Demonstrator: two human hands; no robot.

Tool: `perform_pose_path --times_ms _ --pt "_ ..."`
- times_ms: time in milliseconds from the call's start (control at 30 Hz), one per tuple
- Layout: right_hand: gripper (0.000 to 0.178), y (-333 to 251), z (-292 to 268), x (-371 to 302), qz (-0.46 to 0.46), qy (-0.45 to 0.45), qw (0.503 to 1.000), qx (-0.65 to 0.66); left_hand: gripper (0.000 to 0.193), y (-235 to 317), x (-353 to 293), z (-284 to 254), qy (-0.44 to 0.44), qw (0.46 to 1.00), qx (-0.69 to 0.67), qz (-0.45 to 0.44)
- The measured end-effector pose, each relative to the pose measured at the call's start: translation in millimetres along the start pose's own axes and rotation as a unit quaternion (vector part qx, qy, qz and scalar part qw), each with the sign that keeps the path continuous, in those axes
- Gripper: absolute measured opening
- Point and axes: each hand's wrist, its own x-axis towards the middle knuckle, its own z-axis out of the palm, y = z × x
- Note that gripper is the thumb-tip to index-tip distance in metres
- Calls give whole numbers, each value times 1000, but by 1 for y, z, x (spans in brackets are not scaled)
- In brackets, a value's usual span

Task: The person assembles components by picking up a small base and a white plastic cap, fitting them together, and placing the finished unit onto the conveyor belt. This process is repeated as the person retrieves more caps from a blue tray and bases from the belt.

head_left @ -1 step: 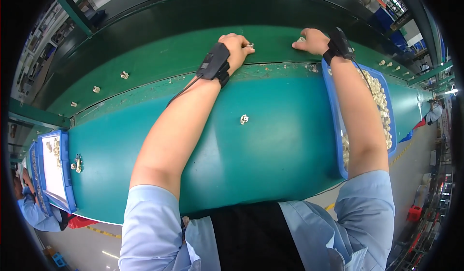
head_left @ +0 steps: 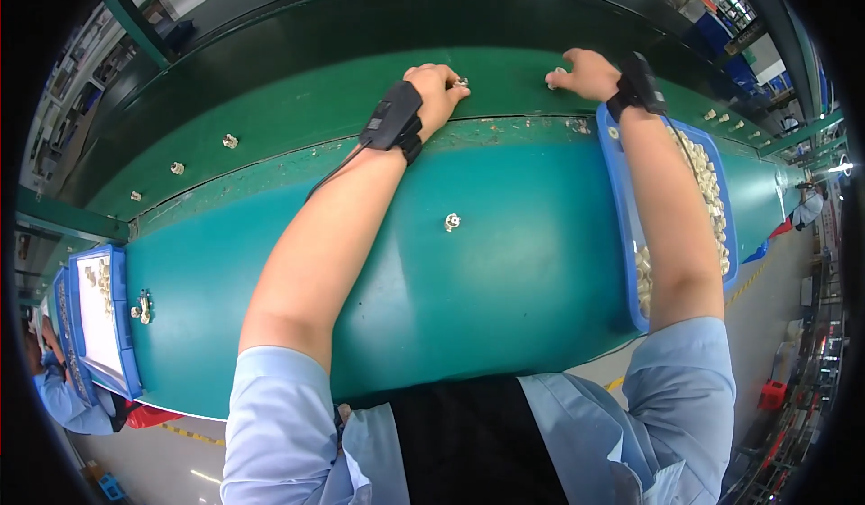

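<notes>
Left fingers (head_left: 459,92) pinch 1 fitting (head_left: 463,81) between their tips.

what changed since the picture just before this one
Very little: the left hand has shifted slightly to the left and the right hand slightly to the right, so they are a touch further apart. No clear taking hold or letting go shows. The blue bin and blue tray stay put.
</notes>
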Motion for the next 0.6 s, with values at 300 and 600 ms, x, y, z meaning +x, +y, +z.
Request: perform_pose_path --times_ms 300,600 --pt "24 22 -79 -84 98 -200 969 109 22 31 -39 -30 -7 975 -196 -101" --pt "20 28 -50 -105 149 -77 977 127 15 64 -82 -49 -11 959 -267 -97"
